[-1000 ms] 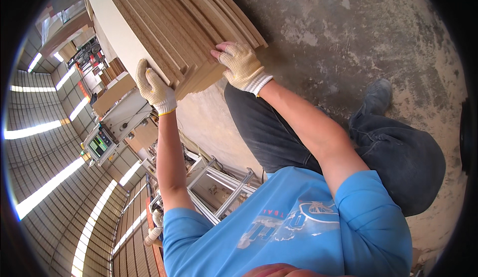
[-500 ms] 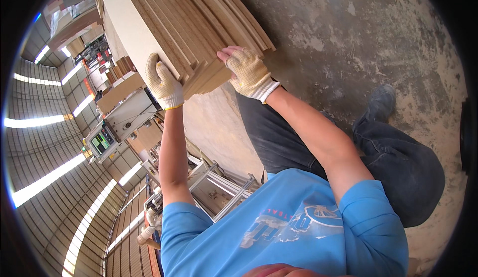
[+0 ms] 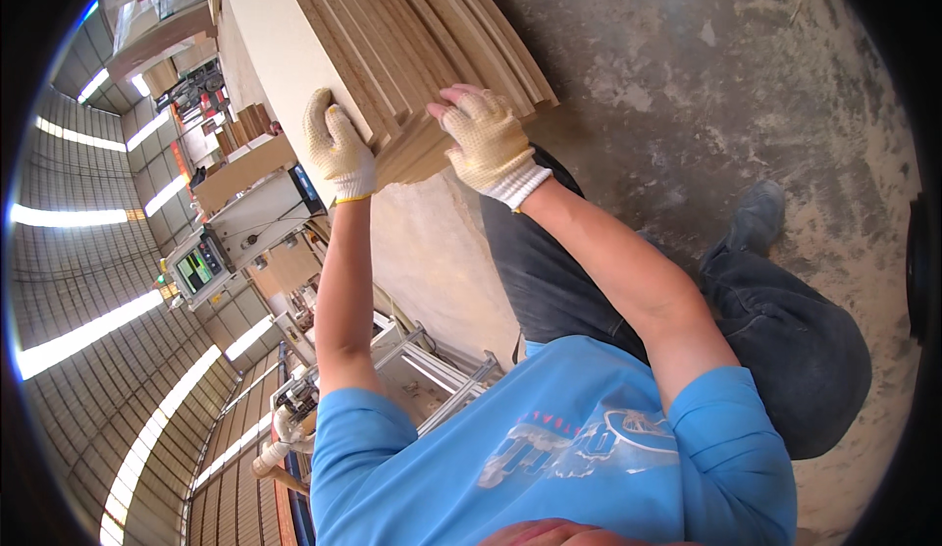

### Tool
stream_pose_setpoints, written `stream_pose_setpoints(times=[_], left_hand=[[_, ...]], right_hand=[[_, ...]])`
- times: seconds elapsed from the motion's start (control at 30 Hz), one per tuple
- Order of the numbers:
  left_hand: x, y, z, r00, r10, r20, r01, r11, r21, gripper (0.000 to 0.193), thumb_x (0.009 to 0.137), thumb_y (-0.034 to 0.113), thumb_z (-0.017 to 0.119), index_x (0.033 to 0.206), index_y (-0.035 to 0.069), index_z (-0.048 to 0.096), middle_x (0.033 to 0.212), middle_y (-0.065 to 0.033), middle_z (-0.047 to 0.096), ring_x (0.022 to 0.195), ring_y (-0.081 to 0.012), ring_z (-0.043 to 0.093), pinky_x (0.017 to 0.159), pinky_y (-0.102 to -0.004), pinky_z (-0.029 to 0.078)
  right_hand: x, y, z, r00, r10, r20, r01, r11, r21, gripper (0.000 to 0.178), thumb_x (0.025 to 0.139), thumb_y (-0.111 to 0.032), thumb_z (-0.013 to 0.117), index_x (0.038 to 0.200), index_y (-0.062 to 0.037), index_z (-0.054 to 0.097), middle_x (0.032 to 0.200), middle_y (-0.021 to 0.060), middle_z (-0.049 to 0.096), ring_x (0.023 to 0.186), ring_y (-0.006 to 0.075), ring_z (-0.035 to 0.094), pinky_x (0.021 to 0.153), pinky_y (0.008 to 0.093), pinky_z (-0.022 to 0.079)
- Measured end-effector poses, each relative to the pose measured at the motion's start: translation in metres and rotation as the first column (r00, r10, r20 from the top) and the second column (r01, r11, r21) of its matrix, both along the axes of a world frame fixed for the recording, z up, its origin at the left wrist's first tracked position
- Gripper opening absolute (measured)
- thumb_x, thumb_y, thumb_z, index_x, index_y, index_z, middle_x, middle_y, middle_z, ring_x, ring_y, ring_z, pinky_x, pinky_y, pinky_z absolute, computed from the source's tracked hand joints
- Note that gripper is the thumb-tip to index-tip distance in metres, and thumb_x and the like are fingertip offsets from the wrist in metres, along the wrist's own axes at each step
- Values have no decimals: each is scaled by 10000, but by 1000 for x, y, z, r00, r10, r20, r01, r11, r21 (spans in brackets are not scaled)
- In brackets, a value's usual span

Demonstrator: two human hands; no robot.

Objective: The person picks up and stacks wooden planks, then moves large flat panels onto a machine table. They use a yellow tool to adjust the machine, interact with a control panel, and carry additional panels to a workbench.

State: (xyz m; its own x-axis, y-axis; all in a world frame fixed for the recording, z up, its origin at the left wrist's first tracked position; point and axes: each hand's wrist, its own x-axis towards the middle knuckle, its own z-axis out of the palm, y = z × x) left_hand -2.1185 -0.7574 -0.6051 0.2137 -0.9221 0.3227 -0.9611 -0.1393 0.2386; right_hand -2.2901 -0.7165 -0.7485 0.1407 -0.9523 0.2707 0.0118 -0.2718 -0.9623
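A stack of brown fibreboard panels runs away from me at the upper middle, its long edges stepped unevenly. Its outermost panel shows a pale, whitish face. My left hand, in a cream knitted glove, lies against that face by the near corner, fingers extended and thumb apart. At the near end of the stack is my right hand, in a similar glove with bare fingertips showing. Its fingers reach across the panel edges, slightly bent, with the thumb apart. Whether these fingertips press on the boards is hard to tell.
A control box with a lit screen stands on machinery at the left. Below it is a metal frame. Brown boards lie farther off. Stained concrete floor spreads to the right, beside my bent leg.
The stack and my left hand appear slightly farther right in view. My right hand stays nearly in place in the picture, so its fingers now reach a little farther across the panel edges.
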Motion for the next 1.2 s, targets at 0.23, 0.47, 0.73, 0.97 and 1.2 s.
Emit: stream_pose_setpoints(times=[0.23, 0.47, 0.73, 0.97, 1.2], left_hand=[[-3, 0, 1, 999, -32, 27, 32, 999, -10, 327, 1026, 143, 522, 1260, -45, 651, 1277, -186, 665, 1192, -293, 630, 1077, -391, 456], [-10, 0, 3, 999, -14, 44, 14, 1000, -6, 322, 1019, 126, 519, 1250, -47, 661, 1275, -187, 666, 1187, -300, 636, 1071, -390, 462], [-14, 0, 5, 1000, 11, -11, -12, 1000, -11, 304, 1014, 101, 531, 1249, -45, 657, 1269, -183, 663, 1190, -280, 636, 1073, -373, 465], [-12, -1, 11, 997, -40, 70, 37, 998, 44, 306, 993, 102, 574, 1250, -52, 638, 1250, -218, 660, 1178, -351, 633, 1066, -418, 469], [26, 0, 29, 879, -400, 259, 337, 906, 255, 529, 913, 193, 647, 1396, -7, 566, 1410, -256, 556, 1301, -460, 519, 1127, -521, 405]], right_hand=[[2, -7, 17, 998, -15, 53, 15, 1000, 4, 675, 704, -51, 794, 1355, -139, 638, 1349, 137, 584, 1277, 354, 546, 1089, 479, 451], [6, -6, 32, 1000, 15, -6, -15, 1000, 18, 728, 718, -89, 828, 1403, -207, 614, 1410, 147, 537, 1350, 358, 496, 1117, 512, 412], [1, -3, 38, 999, 16, -44, -20, 996, -90, 733, 699, -93, 849, 1387, -218, 630, 1488, 158, 498, 1382, 383, 482, 1119, 505, 412], [-3, -24, 61, 1000, -3, 19, 6, 989, -148, 563, 715, -66, 788, 1263, -161, 704, 1450, 171, 538, 1362, 379, 512, 1084, 516, 439], [-18, -51, 87, 977, 184, 106, -138, 930, -339, 573, 760, -185, 725, 1324, -99, 670, 1430, 149, 576, 1374, 349, 524, 1193, 568, 341]])
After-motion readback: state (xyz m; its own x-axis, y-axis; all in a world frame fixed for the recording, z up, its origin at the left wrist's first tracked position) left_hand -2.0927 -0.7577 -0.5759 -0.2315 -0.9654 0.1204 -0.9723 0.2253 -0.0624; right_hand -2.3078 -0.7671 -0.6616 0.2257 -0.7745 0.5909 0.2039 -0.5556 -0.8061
